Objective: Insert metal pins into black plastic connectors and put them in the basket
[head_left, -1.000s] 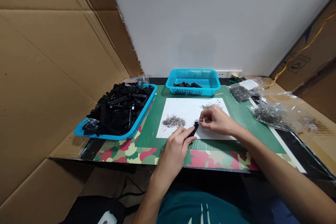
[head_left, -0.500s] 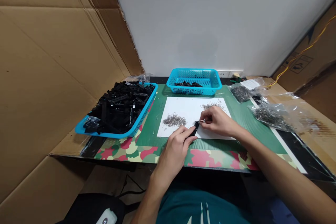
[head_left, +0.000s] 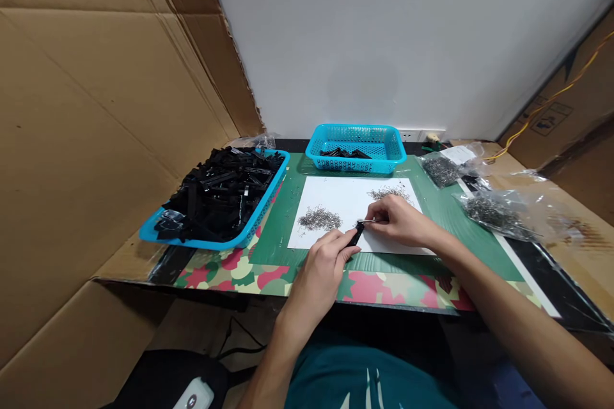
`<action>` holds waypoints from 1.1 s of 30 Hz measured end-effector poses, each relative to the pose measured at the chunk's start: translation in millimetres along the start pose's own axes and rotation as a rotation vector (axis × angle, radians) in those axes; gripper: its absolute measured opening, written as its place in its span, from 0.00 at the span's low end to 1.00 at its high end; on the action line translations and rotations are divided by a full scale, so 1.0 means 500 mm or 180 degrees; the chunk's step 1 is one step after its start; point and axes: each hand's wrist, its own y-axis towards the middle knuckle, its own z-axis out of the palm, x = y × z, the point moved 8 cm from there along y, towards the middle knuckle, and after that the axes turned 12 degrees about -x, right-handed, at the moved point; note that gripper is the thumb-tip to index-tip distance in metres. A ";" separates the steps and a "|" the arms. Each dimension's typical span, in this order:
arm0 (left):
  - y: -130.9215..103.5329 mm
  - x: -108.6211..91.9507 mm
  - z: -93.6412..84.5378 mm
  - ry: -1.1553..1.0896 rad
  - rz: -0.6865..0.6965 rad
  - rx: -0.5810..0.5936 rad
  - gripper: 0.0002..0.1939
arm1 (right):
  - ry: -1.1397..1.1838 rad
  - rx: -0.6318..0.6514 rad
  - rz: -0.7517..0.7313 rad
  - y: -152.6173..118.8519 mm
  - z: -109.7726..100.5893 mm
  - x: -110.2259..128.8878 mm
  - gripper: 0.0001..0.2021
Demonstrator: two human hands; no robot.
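Note:
My left hand (head_left: 327,259) is closed around a narrow black plastic piece (head_left: 355,236), pressing it down at the front of a white sheet (head_left: 355,195). From the right, my right hand (head_left: 398,220) pinches a thin silvery metal tool (head_left: 368,222) whose tip meets the upper end of the black piece. Its exact kind is too small to tell. Left of the hands lies a pile of tiny wire springs (head_left: 320,218). Another pile of small wire parts (head_left: 389,193) sits just behind my right hand, partly covered by it.
A blue basket (head_left: 249,233) heaped with black plastic pieces stands at the left. Behind the sheet, a second blue basket (head_left: 355,165) holds several black pieces. Two clear bags of metal parts (head_left: 439,169) lie at the right. Cardboard (head_left: 96,108) walls the left side.
Both hands stay almost in place, with the metal tool still at the end of the black piece. The whole view has shifted very slightly.

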 end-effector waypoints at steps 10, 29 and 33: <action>-0.002 0.003 -0.003 -0.0004 -0.0037 -0.0070 0.16 | 0.0108 -0.0368 -0.0261 0.003 -0.039 0.006 0.14; 0.004 -0.002 -0.005 -0.0057 0.0114 -0.0196 0.18 | 0.1257 -0.0809 0.0393 0.002 -0.009 -0.014 0.11; 0.002 0.004 0.000 -0.0152 0.0079 -0.0180 0.19 | 0.0964 -0.0856 0.0255 0.000 -0.014 -0.010 0.11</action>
